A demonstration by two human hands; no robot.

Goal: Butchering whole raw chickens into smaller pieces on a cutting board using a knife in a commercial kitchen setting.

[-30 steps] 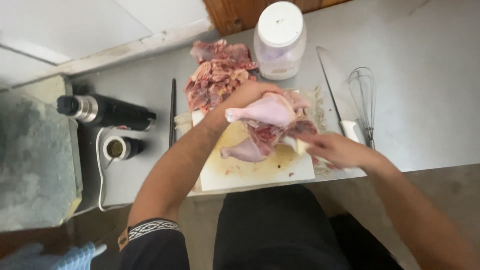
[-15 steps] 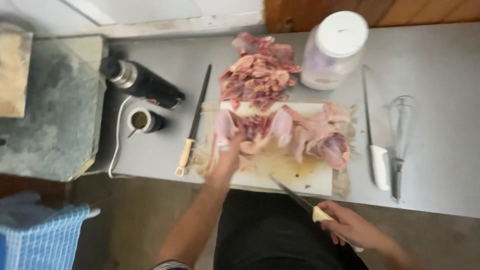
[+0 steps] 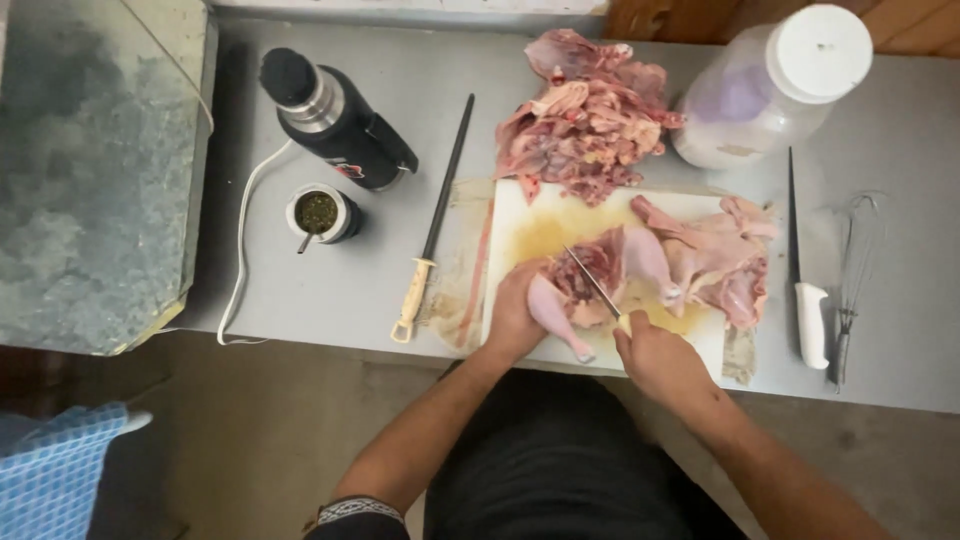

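The left hand [image 3: 515, 315] lies curled over a raw chicken [image 3: 590, 285] on the cutting board [image 3: 520, 215], fingers pressing down on the near side by the drumstick, whose pale skin runs to a bare bone end pointing at the table edge. The right hand [image 3: 655, 355] is closed round the handle of a knife [image 3: 592, 282], the thin blade slanting up and left into the opened carcass. The meat there is dark red and wet, ribs showing, while the skin around it is pink and smooth. More of the bird, or another piece, spreads to the right across the board, loose skin folded over itself. The board is white, stained yellow beneath the meat.

Just past the board's far edge sits a pile of chicken scraps [image 3: 590, 120], red and ragged. Left of the board lies a honing steel [image 3: 435, 225] with a cream handle. Further left stand a black flask [image 3: 335, 120] and a small cup [image 3: 320, 213]. On the right lie a second knife [image 3: 805, 280] and a whisk [image 3: 855, 270], with a plastic jar [image 3: 775, 85] behind them.
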